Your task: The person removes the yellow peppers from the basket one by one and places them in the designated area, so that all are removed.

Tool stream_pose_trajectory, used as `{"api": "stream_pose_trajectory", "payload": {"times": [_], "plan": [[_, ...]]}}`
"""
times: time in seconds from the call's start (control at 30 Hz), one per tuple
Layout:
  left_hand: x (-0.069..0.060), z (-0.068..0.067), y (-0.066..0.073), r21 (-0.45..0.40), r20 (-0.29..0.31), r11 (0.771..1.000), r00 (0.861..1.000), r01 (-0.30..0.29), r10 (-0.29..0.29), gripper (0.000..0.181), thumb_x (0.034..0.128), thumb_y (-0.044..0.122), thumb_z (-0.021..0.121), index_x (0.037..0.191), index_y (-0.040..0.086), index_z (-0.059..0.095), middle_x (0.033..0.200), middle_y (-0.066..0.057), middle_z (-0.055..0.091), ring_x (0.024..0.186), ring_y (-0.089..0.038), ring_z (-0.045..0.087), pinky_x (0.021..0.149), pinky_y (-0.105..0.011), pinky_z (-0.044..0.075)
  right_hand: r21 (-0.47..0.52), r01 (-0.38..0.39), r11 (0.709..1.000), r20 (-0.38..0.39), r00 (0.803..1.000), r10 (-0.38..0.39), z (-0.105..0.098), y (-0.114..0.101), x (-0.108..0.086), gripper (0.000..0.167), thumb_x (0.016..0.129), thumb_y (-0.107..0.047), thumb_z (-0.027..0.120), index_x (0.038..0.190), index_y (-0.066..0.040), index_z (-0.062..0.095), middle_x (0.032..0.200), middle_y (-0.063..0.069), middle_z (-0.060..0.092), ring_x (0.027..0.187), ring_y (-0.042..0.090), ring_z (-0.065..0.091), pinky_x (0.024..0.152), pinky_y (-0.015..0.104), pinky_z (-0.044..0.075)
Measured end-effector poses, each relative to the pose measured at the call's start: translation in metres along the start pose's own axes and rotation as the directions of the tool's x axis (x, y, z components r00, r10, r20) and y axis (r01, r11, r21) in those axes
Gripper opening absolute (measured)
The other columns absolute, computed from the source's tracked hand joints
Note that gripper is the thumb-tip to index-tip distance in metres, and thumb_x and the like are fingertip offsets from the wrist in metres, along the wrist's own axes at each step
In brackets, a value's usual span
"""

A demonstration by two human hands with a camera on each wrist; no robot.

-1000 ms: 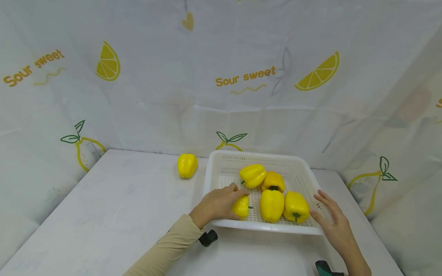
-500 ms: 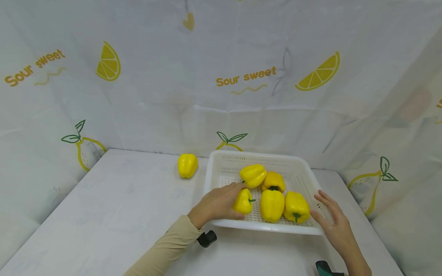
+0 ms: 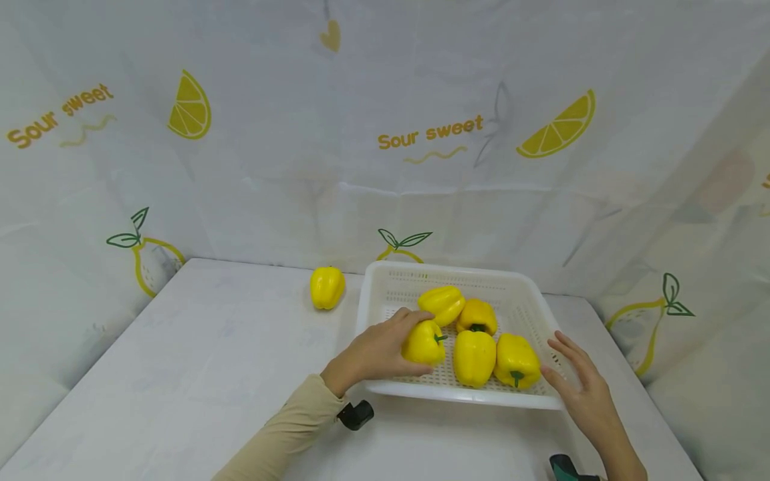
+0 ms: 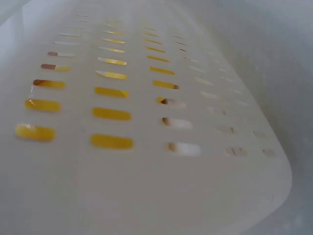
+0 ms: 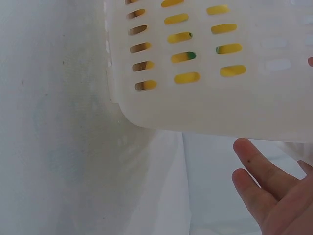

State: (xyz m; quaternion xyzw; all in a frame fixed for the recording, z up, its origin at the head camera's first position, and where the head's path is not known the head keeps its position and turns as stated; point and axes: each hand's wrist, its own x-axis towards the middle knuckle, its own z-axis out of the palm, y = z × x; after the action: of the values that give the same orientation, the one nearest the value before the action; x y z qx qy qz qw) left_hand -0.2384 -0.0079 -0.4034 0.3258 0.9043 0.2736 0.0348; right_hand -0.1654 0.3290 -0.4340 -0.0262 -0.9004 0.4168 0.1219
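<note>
My left hand (image 3: 381, 347) reaches over the near left rim of a white slotted plastic basket (image 3: 469, 395) and grips a yellow bell pepper (image 3: 423, 343). The thumb is on the near side and the fingers on the far side; the green stem points right. Several other yellow bell peppers (image 3: 474, 359) lie in the basket. At the right rim is my right hand (image 3: 586, 394), its fingers extended and spread, the thumb over the inner side. In the right wrist view the fingers (image 5: 264, 171) show beside the basket wall (image 5: 215, 112). The left wrist view shows slotted wall (image 4: 146, 186), not the hand.
One yellow bell pepper (image 3: 327, 288) stands on the white table (image 3: 240, 347), left of the basket. A white curtain (image 3: 289, 147) with lemon prints hangs close behind the table. Dark wrist mounts (image 3: 356, 415) are on both arms.
The bell pepper in my left hand has moved up and slightly right in the head view, turning so more of its stem end shows. My right hand has stayed at the rim.
</note>
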Motion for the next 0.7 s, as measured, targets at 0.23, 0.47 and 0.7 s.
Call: {"api": "stream_pose_trajectory", "payload": {"times": [0.23, 0.47, 0.7], "plan": [[-0.0010, -0.0023, -0.0019, -0.063, -0.024, 0.997, 0.999, -0.046, 0.045, 0.077, 0.0832, 0.046, 0.075, 0.148, 0.026, 0.038, 0.143, 0.003, 0.051, 0.124, -0.015, 0.056, 0.102, -0.038, 0.050, -0.006, -0.024, 1.000, -0.004, 1.000, 0.024, 0.0012, -0.0005, 0.0004, 0.057, 0.099, -0.023, 0.059, 0.148, 0.000, 0.041, 0.164, 0.018, 0.020, 0.149, 0.047, 0.014, 0.108, 0.076, 0.021], [-0.0009, -0.0028, -0.0026, -0.066, -0.024, 0.997, 0.999, -0.039, 0.037, 0.078, 0.0826, 0.048, 0.074, 0.148, 0.026, 0.038, 0.144, 0.003, 0.052, 0.125, -0.016, 0.056, 0.103, -0.038, 0.049, 0.001, -0.020, 1.000, -0.009, 1.000, 0.020, 0.0016, -0.0015, 0.0004, 0.057, 0.099, -0.023, 0.059, 0.148, 0.000, 0.040, 0.164, 0.018, 0.020, 0.149, 0.047, 0.015, 0.108, 0.076, 0.020], [-0.0021, -0.0011, -0.0062, -0.162, -0.068, 0.985, 0.997, -0.050, 0.039, 0.079, 0.0830, 0.044, 0.074, 0.150, 0.023, 0.038, 0.147, 0.001, 0.049, 0.129, -0.018, 0.053, 0.108, -0.041, 0.046, 0.001, -0.017, 1.000, -0.010, 1.000, 0.017, 0.0016, -0.0004, 0.0000, 0.056, 0.099, -0.023, 0.059, 0.148, -0.001, 0.041, 0.164, 0.016, 0.021, 0.150, 0.045, 0.015, 0.108, 0.075, 0.021]]}}
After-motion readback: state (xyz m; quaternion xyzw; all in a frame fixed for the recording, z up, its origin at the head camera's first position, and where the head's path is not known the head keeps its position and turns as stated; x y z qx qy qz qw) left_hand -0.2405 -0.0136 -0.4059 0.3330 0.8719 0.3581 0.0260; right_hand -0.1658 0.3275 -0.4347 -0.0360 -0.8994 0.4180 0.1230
